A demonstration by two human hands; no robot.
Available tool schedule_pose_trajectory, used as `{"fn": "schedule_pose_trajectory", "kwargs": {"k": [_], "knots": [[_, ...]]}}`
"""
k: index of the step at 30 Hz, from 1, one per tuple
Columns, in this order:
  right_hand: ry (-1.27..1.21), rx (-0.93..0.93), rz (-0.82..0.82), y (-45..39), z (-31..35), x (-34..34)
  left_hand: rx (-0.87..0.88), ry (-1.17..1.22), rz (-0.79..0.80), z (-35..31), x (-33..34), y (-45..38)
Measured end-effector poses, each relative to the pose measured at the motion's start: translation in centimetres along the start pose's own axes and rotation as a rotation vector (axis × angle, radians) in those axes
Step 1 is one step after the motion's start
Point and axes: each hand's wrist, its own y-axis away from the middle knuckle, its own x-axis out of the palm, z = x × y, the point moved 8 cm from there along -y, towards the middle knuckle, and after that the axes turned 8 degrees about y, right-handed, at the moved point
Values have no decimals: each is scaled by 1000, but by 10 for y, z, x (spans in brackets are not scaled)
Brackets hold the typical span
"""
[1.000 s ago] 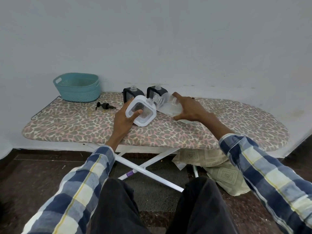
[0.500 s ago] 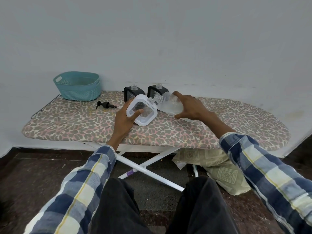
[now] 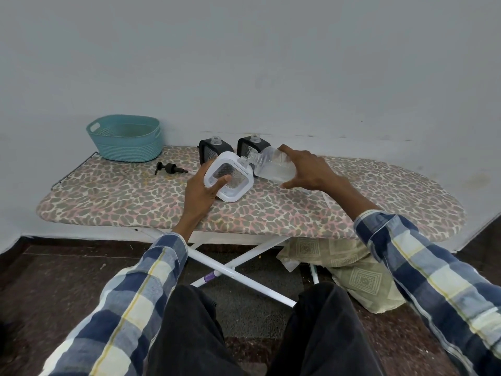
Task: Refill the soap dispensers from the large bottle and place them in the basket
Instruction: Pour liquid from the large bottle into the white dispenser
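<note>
Left hand (image 3: 199, 194): curled around white dispenser (image 3: 229, 177), thumb across its clear front panel; dispenser tilted, base resting on ironing board (image 3: 108, 202), open neck up and to the right. Right hand (image 3: 307, 169): wrapped over clear bottle (image 3: 273, 166), fingers spread along its body; bottle tipped near horizontal, mouth touching the dispenser neck, clear liquid pooled in its lower side. Behind these: 2 black dispensers (image 3: 212, 151) (image 3: 250, 147), upright, uncapped, side by side near the wall. Black pump head (image 3: 169, 168) lying on the board, left of the white dispenser. Teal basket (image 3: 126, 138) at the board's far left end, well apart from both hands.
</note>
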Motion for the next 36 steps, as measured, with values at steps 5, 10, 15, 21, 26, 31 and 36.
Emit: {"fn": "schedule_pose_trajectory", "kwargs": {"k": [5,10,15,21,26,31,36], "knots": [[7,-4,6,0,0,-1,4,-9,-4,1,-1,-1],[4,5,19,1,2,0,15,-19,-14,-1,-1,0],[-6,19,19,2,5,-2,32,-28,-21,-2,-2,1],[-9,10,12,-1,5,-2,46,-37,-34,-2,-3,1],[-5,4,16,-2,6,-4,64,-48,-32,-6,-3,2],[3,-1,15,0,6,-6,68,-59,-33,-4,-3,1],[17,-3,7,2,6,-8,65,-68,-31,-5,-2,2]]}}
